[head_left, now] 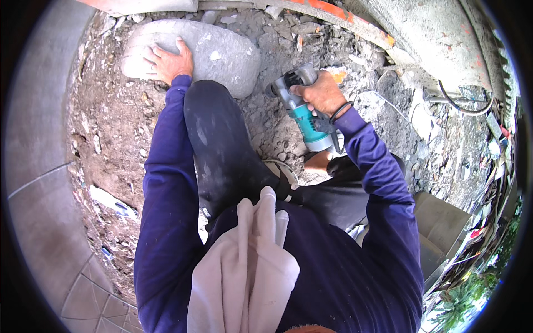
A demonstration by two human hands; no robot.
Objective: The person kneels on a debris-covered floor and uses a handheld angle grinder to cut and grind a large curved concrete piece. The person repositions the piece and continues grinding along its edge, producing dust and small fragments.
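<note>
The left hand [169,61] lay on the smooth, rounded pale-grey stone slab [227,55], its grip apart, fingers spread flat on the upper face; that spread pose probably served to steady the slab or prop the leaning body. The slab rested on the rubble-strewn brown earth [122,127], just beyond the left knee in glossy black legwear [216,127].

The right hand [325,94] had its grip clamped on the teal-and-grey cylindrical power tool [305,122], around the grey upper part, likely to keep its weight under control. The tool hung to the right of the slab, apart from it, with its grey head pointing away from the person and its teal body toward the legs.

Low on the right stood a brown box-like block [438,222]; whether it was a container, or held anything, could not be told.
</note>
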